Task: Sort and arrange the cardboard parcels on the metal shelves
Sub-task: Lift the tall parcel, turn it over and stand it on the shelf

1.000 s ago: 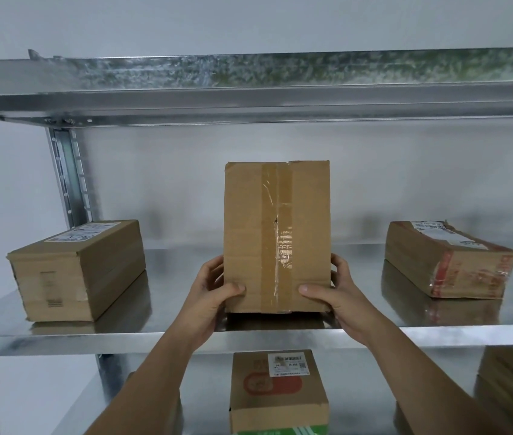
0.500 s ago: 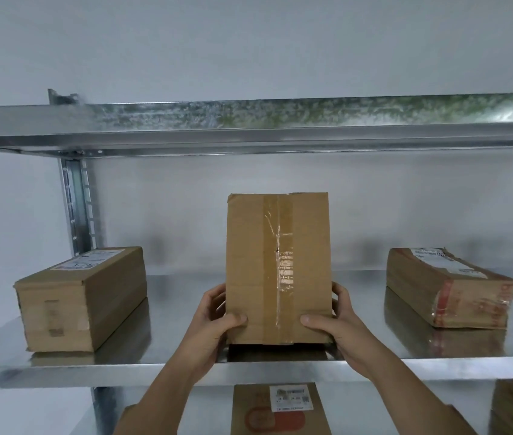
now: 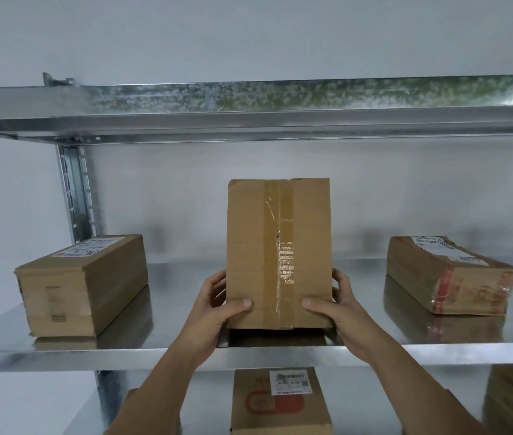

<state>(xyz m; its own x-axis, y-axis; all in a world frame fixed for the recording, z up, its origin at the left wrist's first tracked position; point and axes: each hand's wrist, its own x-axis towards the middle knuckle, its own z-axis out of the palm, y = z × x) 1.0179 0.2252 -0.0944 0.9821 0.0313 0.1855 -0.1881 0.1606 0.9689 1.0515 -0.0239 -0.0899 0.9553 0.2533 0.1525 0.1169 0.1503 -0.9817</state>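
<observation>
Labels on the parcels, none sharp enough to read

A white shipping label lies on top of the left box (image 3: 82,282), another on the taped parcel (image 3: 449,274) at the right, and a barcode sticker sits on the box on the lower shelf (image 3: 280,403) (above a red rounded mark whose lettering is blurred). All their print shows only as grey smudges. The upright box (image 3: 278,252) in the middle shows only tape, with no print.

head cam | faces forward, level | close to metal shelf (image 3: 280,353)
</observation>
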